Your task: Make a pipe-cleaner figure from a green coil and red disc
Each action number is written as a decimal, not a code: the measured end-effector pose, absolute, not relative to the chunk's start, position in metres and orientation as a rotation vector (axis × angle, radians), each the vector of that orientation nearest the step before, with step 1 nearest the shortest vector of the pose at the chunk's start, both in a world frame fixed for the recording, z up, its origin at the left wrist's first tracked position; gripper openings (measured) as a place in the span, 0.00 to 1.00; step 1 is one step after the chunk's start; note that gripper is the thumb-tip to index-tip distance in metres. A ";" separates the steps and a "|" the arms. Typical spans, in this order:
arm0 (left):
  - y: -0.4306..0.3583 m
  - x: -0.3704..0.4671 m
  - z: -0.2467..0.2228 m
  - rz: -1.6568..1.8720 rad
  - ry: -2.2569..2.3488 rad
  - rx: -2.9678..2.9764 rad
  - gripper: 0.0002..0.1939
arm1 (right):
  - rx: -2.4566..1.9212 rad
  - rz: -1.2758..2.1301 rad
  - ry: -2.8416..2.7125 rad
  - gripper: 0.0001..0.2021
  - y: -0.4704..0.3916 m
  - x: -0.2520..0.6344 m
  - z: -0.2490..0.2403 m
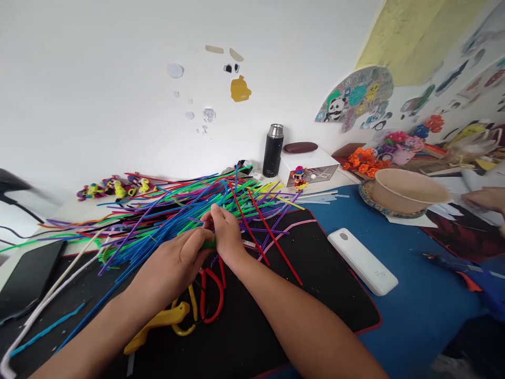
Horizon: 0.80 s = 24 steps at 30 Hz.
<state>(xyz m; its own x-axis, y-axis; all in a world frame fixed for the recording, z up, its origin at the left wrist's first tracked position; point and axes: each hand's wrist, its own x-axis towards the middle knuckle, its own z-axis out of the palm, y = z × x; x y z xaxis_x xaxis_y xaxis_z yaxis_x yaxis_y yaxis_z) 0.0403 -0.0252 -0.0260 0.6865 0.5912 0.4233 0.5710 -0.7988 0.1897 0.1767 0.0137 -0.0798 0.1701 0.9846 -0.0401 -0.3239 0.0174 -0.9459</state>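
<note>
My left hand (173, 263) and my right hand (226, 231) meet at the front edge of a big pile of coloured pipe cleaners (158, 226). Both have curled fingers round a small green piece (210, 243), mostly hidden between them. A blue loop (224, 193) rises just above my right fingers. Red-handled scissors (213, 302) and a yellow tool (158, 323) lie below my hands on the black mat (315, 284). Two red pipe cleaners (276, 245) slant across the mat to the right.
A white power bank (363, 261), a beige bowl (406, 189) and another person's hand (485, 199) are to the right. Behind stand a black thermos (273, 152), a white box (311, 163) and a small figure (299, 178). A dark phone (29, 276) lies left.
</note>
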 end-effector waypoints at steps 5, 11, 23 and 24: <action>-0.025 0.041 -0.029 0.748 0.985 2.836 0.06 | -1.058 1.180 -0.868 0.25 0.015 0.177 -0.084; -0.022 0.037 -0.029 0.746 1.027 2.756 0.04 | -1.012 1.217 -0.860 0.26 0.017 0.179 -0.084; -0.006 0.019 -0.030 1.090 1.223 2.354 0.13 | -1.012 1.251 -0.793 0.24 0.015 0.196 -0.065; -0.005 0.017 -0.030 1.096 1.216 2.358 0.13 | -1.007 1.256 -0.800 0.24 0.014 0.196 -0.064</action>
